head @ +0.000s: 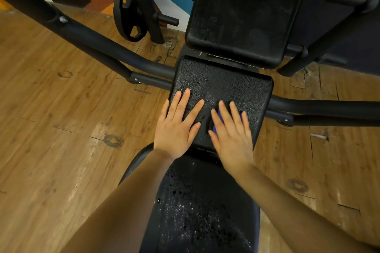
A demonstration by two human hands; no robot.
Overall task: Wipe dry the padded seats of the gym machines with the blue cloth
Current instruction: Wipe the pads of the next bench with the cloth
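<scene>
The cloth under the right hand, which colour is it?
Blue; the small cloth peeks out beneath the right hand in the head view.

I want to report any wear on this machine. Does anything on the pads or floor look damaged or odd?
Yes. The nearest pad is flaked and speckled with white across its surface, and the middle pad shows small chips near the left hand. The wooden floor has splintered boards by the weight plate.

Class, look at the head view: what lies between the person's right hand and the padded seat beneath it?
The blue cloth lies there, pressed flat under the right hand on the padded seat; only its edge shows in the head view.
</scene>
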